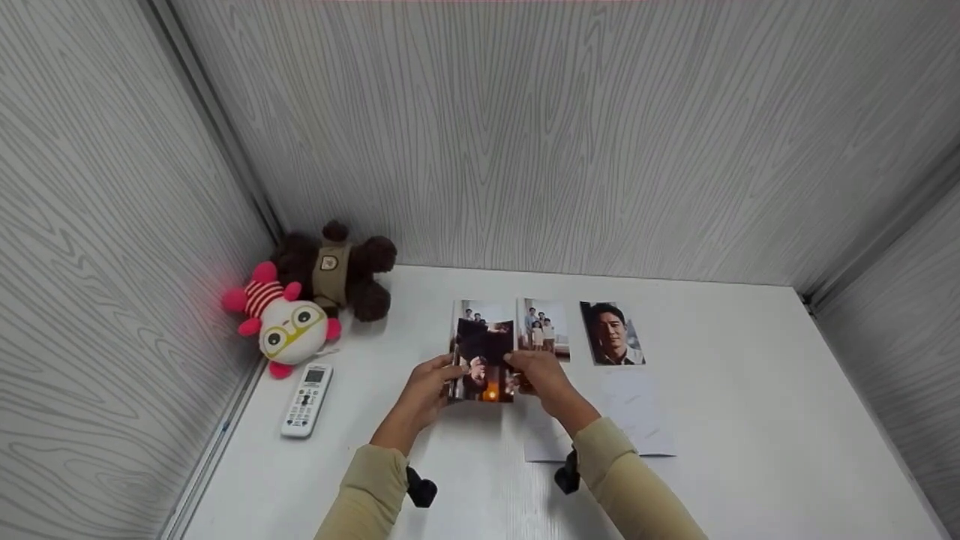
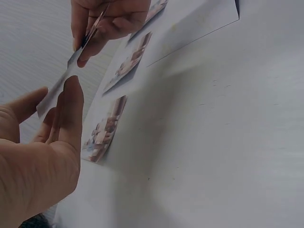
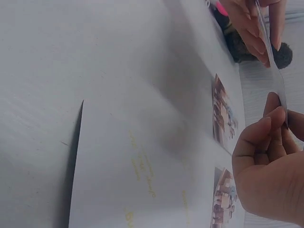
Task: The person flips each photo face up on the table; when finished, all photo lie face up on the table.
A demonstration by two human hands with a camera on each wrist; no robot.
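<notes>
Both hands hold a dark photo print [image 1: 487, 341] up above the table, by its two side edges. The left hand [image 1: 429, 386] pinches its left edge, thumb on the front; the right hand [image 1: 547, 382] pinches the right edge likewise. From the left wrist, the print's pale back [image 2: 56, 92] appears nearly edge-on between thumb and fingers. Whether it is a single print or a thin stack, I cannot tell. Behind it lies a partly covered family photo [image 1: 474, 309], with another family photo [image 1: 546, 328] to its right. Farther right is a portrait photo [image 1: 613, 335].
White sheets [image 1: 637, 412] lie beneath and beside the right forearm; faint yellow print shows on them in the right wrist view. At the left are a white remote control [image 1: 307, 400], a pink-and-white plush toy [image 1: 294, 334] and a brown plush bear [image 1: 330, 270]. Grey wood-grain panels [image 1: 525, 135] enclose the table.
</notes>
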